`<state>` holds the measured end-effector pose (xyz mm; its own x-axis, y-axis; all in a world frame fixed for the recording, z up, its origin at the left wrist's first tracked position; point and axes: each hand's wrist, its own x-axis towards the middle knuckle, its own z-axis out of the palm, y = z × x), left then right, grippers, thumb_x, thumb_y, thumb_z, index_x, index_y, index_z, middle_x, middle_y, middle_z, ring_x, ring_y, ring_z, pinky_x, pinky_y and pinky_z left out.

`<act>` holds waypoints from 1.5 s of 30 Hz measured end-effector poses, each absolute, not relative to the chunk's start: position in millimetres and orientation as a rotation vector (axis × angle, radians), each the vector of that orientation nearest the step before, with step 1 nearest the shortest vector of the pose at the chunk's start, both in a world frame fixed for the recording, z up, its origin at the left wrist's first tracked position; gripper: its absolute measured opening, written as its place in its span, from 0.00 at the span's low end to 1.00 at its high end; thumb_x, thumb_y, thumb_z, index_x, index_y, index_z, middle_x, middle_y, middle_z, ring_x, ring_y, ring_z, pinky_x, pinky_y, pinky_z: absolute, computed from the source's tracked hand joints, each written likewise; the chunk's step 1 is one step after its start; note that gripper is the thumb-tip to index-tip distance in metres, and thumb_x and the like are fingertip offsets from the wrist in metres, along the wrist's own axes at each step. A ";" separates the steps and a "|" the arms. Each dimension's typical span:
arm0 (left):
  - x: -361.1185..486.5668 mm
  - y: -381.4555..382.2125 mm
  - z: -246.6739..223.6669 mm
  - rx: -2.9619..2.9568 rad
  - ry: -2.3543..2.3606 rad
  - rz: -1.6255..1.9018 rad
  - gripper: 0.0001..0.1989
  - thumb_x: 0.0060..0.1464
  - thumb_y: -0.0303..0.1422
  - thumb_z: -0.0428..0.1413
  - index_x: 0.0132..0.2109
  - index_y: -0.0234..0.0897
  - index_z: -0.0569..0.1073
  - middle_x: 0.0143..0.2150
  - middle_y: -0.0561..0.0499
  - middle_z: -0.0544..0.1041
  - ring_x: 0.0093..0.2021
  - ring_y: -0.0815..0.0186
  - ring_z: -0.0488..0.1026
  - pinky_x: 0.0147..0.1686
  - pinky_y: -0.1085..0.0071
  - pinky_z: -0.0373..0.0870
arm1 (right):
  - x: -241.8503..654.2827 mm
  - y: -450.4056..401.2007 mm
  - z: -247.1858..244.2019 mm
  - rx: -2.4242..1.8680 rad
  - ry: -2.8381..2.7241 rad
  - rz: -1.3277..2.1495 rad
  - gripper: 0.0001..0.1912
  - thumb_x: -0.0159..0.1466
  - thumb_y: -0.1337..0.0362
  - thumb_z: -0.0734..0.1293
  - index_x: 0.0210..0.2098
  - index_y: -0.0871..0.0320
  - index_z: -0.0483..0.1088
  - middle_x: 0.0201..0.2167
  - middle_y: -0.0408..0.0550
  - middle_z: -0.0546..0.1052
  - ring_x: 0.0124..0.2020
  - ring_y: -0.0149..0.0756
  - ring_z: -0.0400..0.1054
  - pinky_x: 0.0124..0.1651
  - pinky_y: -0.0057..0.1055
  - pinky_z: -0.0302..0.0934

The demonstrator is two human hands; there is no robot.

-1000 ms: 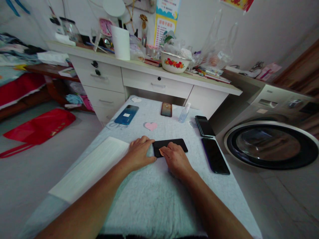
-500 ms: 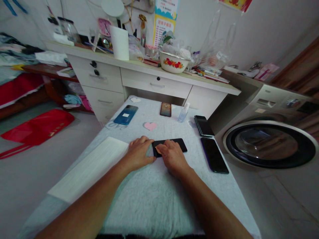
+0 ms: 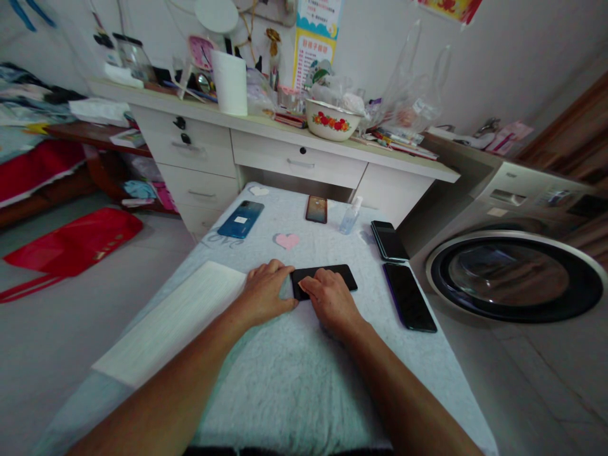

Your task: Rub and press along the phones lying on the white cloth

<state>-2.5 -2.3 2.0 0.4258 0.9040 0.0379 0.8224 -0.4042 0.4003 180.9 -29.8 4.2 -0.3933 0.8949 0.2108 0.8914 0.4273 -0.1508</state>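
A black phone [image 3: 341, 273] lies crosswise on the cloth-covered table [image 3: 280, 380]. My left hand [image 3: 266, 292] grips its left end, thumb at the lower corner and fingers at the upper one. Over the phone's left half, my right hand [image 3: 330, 299] is closed with its fingertips down on the screen; a small orange-brown bit shows at them, too small to make out. Beyond lie a blue phone [image 3: 241, 219], a brown phone [image 3: 316, 209] and a clear spray bottle [image 3: 350, 216]. At the right are a stacked dark phone [image 3: 389, 240] and a purple-edged phone [image 3: 409, 297].
A long whitish sheet [image 3: 175, 323] lies left of my hands, partly beneath my left forearm. Behind the table stands a white desk [image 3: 299, 161] with a flowered bowl [image 3: 332, 120] and a paper roll [image 3: 229, 83]. A washing machine [image 3: 513, 209] stands at the right.
The fingertips of my right hand have shifted very slightly to the right on the black phone. My left hand keeps its hold on the phone's left end.
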 end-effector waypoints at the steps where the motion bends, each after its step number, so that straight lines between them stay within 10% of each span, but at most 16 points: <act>1: -2.6 -2.1 1.5 2.363 1.487 0.356 0.32 0.45 0.45 0.57 0.58 0.45 0.64 0.53 0.46 0.68 0.53 0.52 0.66 0.51 0.59 0.60 | 179.5 -31.2 5.5 -1.531 -2.443 0.019 0.11 0.69 0.64 0.59 0.42 0.52 0.74 0.33 0.45 0.69 0.34 0.34 0.58 0.37 0.32 0.45; 45: -3.3 -2.6 2.3 2.369 1.474 0.355 0.32 0.46 0.43 0.57 0.58 0.42 0.64 0.53 0.46 0.68 0.53 0.53 0.66 0.51 0.60 0.61 | 225.7 -21.9 10.3 -2.009 -2.203 -0.084 0.16 0.70 0.62 0.55 0.43 0.54 0.74 0.34 0.49 0.71 0.38 0.36 0.65 0.41 0.30 0.51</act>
<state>-3.3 -2.6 2.3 0.4347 0.8998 0.0376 0.8182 -0.4120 0.4009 225.7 -21.9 10.3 -0.0858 0.9843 0.1544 0.9932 0.0968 -0.0651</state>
